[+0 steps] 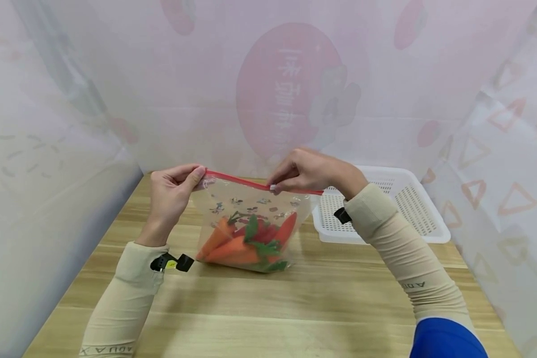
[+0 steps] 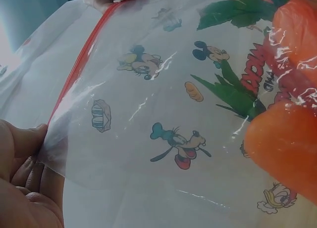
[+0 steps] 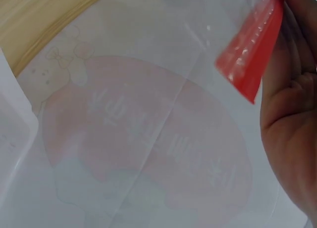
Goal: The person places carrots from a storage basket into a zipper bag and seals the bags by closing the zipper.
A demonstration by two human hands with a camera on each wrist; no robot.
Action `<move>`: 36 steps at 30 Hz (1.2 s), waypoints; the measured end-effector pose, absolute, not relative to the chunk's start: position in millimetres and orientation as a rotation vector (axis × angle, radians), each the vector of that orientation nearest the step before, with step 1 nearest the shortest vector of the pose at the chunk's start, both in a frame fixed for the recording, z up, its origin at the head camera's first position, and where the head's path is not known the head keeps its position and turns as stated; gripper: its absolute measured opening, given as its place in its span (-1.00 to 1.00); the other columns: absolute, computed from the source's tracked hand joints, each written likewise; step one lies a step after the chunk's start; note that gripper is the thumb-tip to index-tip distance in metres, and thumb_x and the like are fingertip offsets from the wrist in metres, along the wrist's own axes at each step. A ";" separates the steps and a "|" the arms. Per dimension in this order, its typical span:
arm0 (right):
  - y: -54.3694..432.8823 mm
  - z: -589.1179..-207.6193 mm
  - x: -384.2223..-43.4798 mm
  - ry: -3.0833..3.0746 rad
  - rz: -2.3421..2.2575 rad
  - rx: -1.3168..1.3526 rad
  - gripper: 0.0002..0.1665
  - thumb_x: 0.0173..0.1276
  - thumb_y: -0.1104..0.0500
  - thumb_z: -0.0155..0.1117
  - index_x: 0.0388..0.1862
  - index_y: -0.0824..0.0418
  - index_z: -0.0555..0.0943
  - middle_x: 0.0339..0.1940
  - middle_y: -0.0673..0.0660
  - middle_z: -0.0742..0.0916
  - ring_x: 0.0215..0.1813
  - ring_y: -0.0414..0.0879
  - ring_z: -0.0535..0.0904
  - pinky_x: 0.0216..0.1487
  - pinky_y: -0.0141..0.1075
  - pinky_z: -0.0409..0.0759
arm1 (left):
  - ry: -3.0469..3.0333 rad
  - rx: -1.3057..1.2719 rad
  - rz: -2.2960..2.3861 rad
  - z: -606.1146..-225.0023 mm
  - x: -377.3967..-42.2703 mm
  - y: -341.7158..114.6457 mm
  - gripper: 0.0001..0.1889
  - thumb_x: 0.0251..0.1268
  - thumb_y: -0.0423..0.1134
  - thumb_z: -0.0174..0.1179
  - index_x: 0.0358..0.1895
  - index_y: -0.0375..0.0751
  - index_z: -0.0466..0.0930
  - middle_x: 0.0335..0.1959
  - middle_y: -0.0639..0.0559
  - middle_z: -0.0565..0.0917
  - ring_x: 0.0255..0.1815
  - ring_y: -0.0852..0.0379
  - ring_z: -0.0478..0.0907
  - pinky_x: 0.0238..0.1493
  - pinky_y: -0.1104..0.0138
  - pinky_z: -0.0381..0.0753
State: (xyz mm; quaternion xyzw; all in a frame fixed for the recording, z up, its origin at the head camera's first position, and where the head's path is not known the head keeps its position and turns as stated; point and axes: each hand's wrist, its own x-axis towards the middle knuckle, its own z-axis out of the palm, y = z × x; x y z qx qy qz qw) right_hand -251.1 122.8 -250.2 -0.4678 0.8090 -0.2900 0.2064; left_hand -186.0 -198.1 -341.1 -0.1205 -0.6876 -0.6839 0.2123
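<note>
A clear zip bag (image 1: 250, 201) with a red zip strip and printed cartoon figures stands on the wooden table. Inside it lie orange carrots (image 1: 237, 251) with green leaves and some red pieces that look like peppers (image 1: 287, 228). My left hand (image 1: 172, 191) pinches the bag's left top corner between thumb and fingers, as the left wrist view also shows. On the red strip, right of its middle, my right hand (image 1: 304, 171) pinches the small white slider (image 1: 273, 188). The strip's red end (image 3: 247, 55) sticks out beside the right palm in the right wrist view.
Behind the right forearm, a white perforated plastic basket (image 1: 434, 219) stands at the table's back right. Pale printed curtains (image 1: 197, 74) enclose the wooden table (image 1: 250, 308) at the back and both sides.
</note>
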 end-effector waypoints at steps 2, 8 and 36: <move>123.3 -249.5 -251.3 2.262 -0.801 -1.306 -0.77 0.49 0.19 0.41 0.06 0.11 0.84 -0.03 0.04 0.89 -0.01 -0.18 0.85 0.11 -0.31 0.78 | -1.904 -0.338 -1.901 -341.1 -187.2 -199.0 -0.66 0.42 -0.30 0.38 0.01 -0.61 0.73 -0.33 0.17 0.87 -0.33 0.27 0.84 -0.18 0.42 0.79; 124.7 -248.2 -251.1 2.269 -0.791 -1.320 -0.78 0.49 0.19 0.41 0.05 0.11 0.84 -0.07 0.03 0.89 -0.04 -0.18 0.85 0.11 -0.31 0.78 | -1.860 -0.351 -1.947 -341.1 -190.3 -200.9 -0.69 0.42 -0.35 0.37 0.01 -0.61 0.73 -0.32 0.15 0.87 -0.33 0.25 0.85 -0.17 0.40 0.79; 173.2 -257.8 -242.1 2.359 -0.771 -1.306 -0.83 0.51 0.12 0.40 -0.03 0.04 0.86 -0.19 -0.01 0.89 -0.17 0.05 0.84 -0.15 -0.32 0.76 | -1.817 -0.283 -1.986 -342.2 -189.9 -210.8 -0.64 0.40 -0.38 0.38 0.01 -0.74 0.67 -0.34 0.12 0.87 -0.32 0.28 0.84 -0.19 0.43 0.79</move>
